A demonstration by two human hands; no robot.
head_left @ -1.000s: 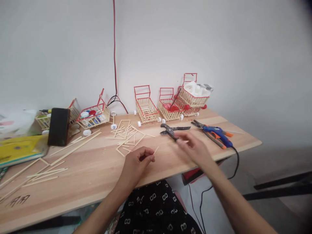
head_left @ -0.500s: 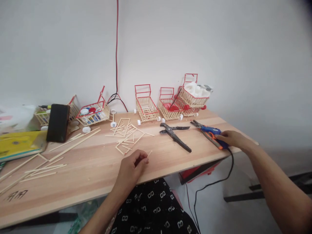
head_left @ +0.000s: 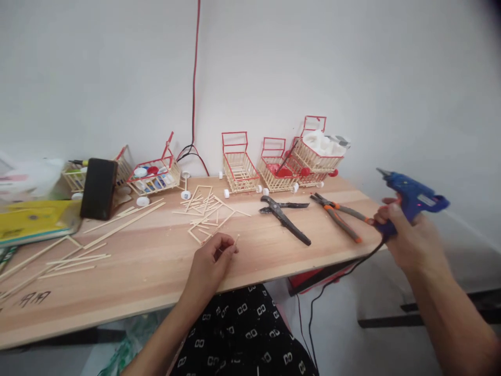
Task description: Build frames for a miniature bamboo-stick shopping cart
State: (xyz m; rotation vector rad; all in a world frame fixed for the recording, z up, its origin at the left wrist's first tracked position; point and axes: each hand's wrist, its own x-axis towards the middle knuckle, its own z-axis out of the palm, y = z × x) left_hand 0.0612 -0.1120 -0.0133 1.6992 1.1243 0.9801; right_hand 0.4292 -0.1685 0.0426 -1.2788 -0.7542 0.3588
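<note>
My right hand [head_left: 407, 235] is wrapped round the handle of a blue glue gun [head_left: 410, 193], raised off the right end of the table with its nozzle pointing left. Its black cord hangs past the table edge. Close to the front edge, my left hand [head_left: 215, 258] pinches a short thin wooden stick [head_left: 237, 241] between thumb and fingers. Just beyond it lie loose sticks and small stick frames [head_left: 203, 211]. Black-handled cutters [head_left: 285, 219] rest between the hands, and pliers with grey and orange handles [head_left: 340, 216] lie nearer the right one.
Several small stick carts with red rims, such as this cart [head_left: 239, 169], line the wall. A phone [head_left: 99, 189] leans at the left beside a yellow packet [head_left: 35, 222]. Longer sticks [head_left: 78, 261] lie at the table's left. A red and black cable runs down the wall.
My right hand has lifted the glue gun off the pliers and moved it up and right. My left hand still pinches the stick, now tilted more upright.
</note>
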